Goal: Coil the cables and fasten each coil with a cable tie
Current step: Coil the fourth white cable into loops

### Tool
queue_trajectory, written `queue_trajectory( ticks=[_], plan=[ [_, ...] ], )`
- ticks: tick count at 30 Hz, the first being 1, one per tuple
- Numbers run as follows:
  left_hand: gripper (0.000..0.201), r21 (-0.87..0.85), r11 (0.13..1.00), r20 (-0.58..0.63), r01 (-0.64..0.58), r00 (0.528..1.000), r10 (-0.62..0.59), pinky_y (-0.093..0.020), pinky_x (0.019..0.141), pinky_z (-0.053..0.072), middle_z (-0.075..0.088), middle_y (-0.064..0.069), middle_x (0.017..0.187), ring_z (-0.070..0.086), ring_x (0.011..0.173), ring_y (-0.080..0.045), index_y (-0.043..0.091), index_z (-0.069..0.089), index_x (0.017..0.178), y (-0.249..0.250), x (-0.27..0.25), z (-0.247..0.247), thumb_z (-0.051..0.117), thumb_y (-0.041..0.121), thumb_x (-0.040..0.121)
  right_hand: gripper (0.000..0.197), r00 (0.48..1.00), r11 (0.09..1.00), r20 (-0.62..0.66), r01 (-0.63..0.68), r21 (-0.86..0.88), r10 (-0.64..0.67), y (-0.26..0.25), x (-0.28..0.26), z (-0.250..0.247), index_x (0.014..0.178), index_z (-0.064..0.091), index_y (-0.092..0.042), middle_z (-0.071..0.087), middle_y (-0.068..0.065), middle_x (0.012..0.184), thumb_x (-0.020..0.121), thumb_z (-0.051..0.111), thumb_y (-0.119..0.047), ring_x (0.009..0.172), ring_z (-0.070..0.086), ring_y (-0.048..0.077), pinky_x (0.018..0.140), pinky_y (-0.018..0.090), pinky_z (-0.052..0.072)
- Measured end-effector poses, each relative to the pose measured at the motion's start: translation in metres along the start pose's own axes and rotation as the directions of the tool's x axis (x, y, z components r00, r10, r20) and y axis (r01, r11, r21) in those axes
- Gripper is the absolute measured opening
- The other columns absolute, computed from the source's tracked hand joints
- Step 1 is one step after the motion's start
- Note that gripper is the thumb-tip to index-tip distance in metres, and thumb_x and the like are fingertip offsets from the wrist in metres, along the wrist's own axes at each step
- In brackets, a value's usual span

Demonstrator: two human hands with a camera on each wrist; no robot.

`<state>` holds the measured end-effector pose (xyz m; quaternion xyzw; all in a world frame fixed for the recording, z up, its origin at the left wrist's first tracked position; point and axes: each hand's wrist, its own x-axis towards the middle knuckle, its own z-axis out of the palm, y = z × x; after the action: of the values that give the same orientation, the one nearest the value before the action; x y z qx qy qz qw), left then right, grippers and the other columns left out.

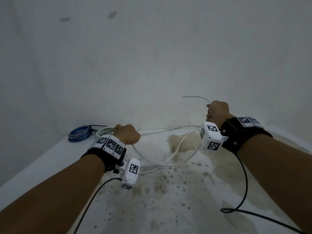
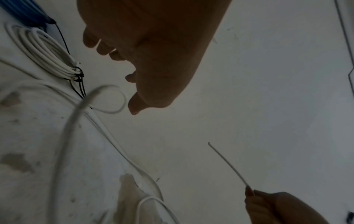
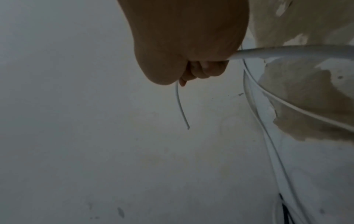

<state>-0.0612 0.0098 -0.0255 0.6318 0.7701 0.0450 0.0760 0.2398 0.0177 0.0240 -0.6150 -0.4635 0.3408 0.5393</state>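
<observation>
White cable (image 1: 170, 130), thin, round and smooth, ran loose between the two hands and sagged in slack loops onto the stained white table (image 1: 168, 200). The right hand (image 1: 217, 112) was raised at the right, fingers curled tight around the cable, its short free end arching up and leftward. The left hand (image 1: 127, 134) was fisted around the cable lower at the left. Far left on the table lay a white coil (image 2: 44, 51) bound with a thin black tie (image 2: 77, 74), and beside it a glossy blue coil (image 1: 79, 133). Behind stood a dull plastered wall (image 1: 152, 48).
</observation>
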Motion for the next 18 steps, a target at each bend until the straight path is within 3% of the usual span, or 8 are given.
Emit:
queue_trajectory(
  ticks=[4,7,8,10,11,13,16,18],
  plan=[
    [0.05,-0.037,0.997,-0.24,-0.062,0.969,0.052,-0.039,0.095,0.044,0.053,-0.021,0.128,0.053,0.116,-0.036,0.004,0.053,0.119,-0.003,-0.043,0.008,0.046,0.047,0.096,0.042,0.984,0.948,-0.176,-0.023,-0.316,-0.034,-0.015,-0.025,-0.001,0.059,0.038,-0.011,0.039,0.002,0.061,0.098,0.054,-0.014,0.057,0.041,0.015,0.046,0.02,0.022],
    [0.056,-0.385,0.917,0.057,-0.107,0.989,0.139,-0.025,0.061,0.046,0.067,-0.011,0.085,0.063,0.067,-0.021,0.004,0.064,0.094,0.008,-0.086,0.008,0.034,0.051,0.102,0.044,0.991,0.896,-0.117,0.01,-0.443,-0.069,-0.02,-0.034,0.009,0.057,0.036,-0.009,0.034,0.004,0.062,0.1,0.047,-0.007,0.053,0.031,0.015,0.047,0.021,0.019],
    [0.06,-0.59,0.807,0.214,0.014,0.967,0.14,-0.021,0.052,0.045,0.067,-0.011,0.078,0.061,0.055,-0.017,0.002,0.063,0.096,0.015,-0.099,0.008,0.034,0.054,0.101,0.043,0.993,0.923,-0.12,-0.03,-0.384,-0.018,-0.021,-0.041,0.013,0.059,0.04,-0.008,0.033,0.004,0.061,0.101,0.045,-0.006,0.055,0.035,0.017,0.047,0.021,0.018],
    [0.057,-0.831,0.507,0.38,0.227,0.899,0.22,-0.024,0.05,0.053,0.067,-0.017,0.08,0.068,0.058,-0.021,0.0,0.05,0.119,0.028,-0.112,0.009,0.04,0.053,0.099,0.038,0.999,0.946,-0.038,0.005,-0.323,-0.018,-0.02,-0.059,0.023,0.064,0.049,-0.007,0.032,0.004,0.061,0.102,0.043,-0.006,0.062,0.044,0.02,0.047,0.021,0.018],
    [0.056,-0.892,0.357,0.38,0.278,0.888,0.258,-0.031,0.058,0.057,0.067,-0.02,0.081,0.069,0.068,-0.028,0.002,0.041,0.131,0.034,-0.112,0.01,0.044,0.049,0.1,0.04,1.0,0.935,0.005,0.004,-0.354,-0.003,-0.019,-0.068,0.029,0.063,0.047,-0.008,0.032,0.004,0.062,0.102,0.042,-0.006,0.06,0.041,0.019,0.048,0.021,0.019],
    [0.055,-0.937,0.123,0.346,0.326,0.91,0.228,-0.04,0.071,0.055,0.064,-0.021,0.093,0.065,0.08,-0.033,0.005,0.031,0.142,0.04,-0.099,0.01,0.046,0.04,0.102,0.04,0.994,0.996,0.078,-0.069,-0.065,0.074,-0.009,-0.077,0.047,0.063,0.039,-0.01,0.032,0.004,0.062,0.102,0.036,-0.005,0.051,0.032,0.015,0.048,0.023,0.022],
    [0.044,-0.924,-0.092,0.349,0.371,0.917,0.193,-0.041,0.068,0.054,0.058,-0.019,0.103,0.063,0.08,-0.029,0.005,0.042,0.135,0.041,-0.076,0.005,0.048,0.033,0.101,0.03,0.972,0.923,0.21,-0.172,0.343,0.103,0.01,-0.087,0.061,0.076,0.049,-0.008,0.031,0.003,0.053,0.099,0.03,-0.001,0.037,0.025,0.012,0.04,0.019,0.02],
    [0.029,-0.898,-0.244,0.337,0.367,0.929,0.155,-0.035,0.06,0.055,0.054,-0.018,0.09,0.056,0.068,-0.024,0.003,0.049,0.122,0.038,-0.069,0.0,0.047,0.023,0.102,0.026,0.946,0.917,0.308,-0.21,0.338,0.103,0.023,-0.089,0.059,0.084,0.053,-0.006,0.028,-0.001,0.047,0.102,0.035,-0.011,0.032,0.02,0.009,0.035,0.016,0.017]
  ],
)
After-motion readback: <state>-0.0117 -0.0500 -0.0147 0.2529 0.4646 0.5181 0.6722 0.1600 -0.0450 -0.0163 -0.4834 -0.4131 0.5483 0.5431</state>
